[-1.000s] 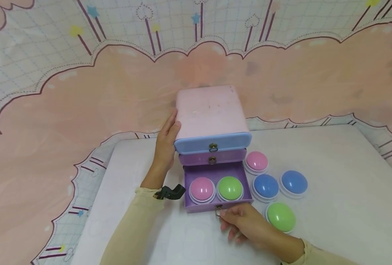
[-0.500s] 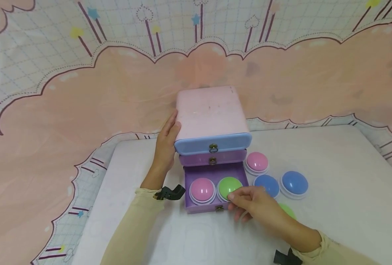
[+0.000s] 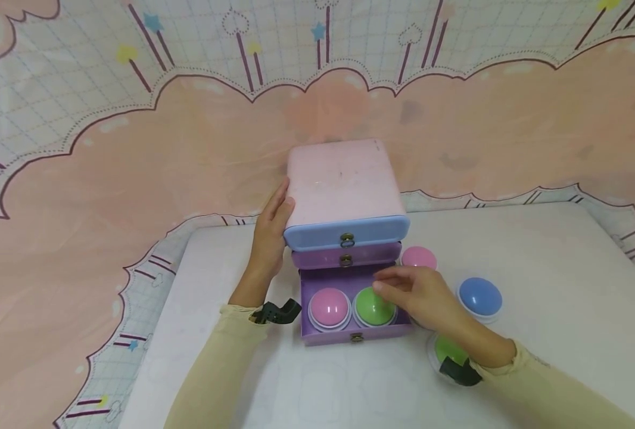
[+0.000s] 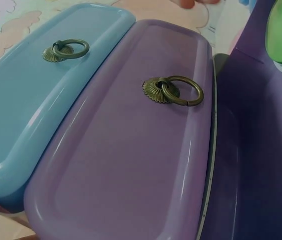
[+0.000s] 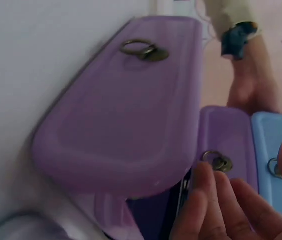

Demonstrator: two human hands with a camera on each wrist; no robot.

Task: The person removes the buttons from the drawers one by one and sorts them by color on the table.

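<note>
A small three-drawer chest with a pink top stands on the table, and its bottom purple drawer is pulled out. Inside that drawer sit a pink-domed round container and a green-domed round container. My left hand rests along the chest's left side with its fingers extended. Over the drawer's right part hovers my right hand, fingers loosely bent, nothing held, partly covering the green dome. In the right wrist view the fingers lie in front of the middle drawer's face.
Right of the chest are another pink container, a blue container and a green container, the last partly under the right wrist. The right hand hides another blue one. A patterned cloth hangs behind the white table.
My right hand has let go of the bottom drawer's ring pull and moved up and rightward over the drawer. The left hand and the chest stay in place.
</note>
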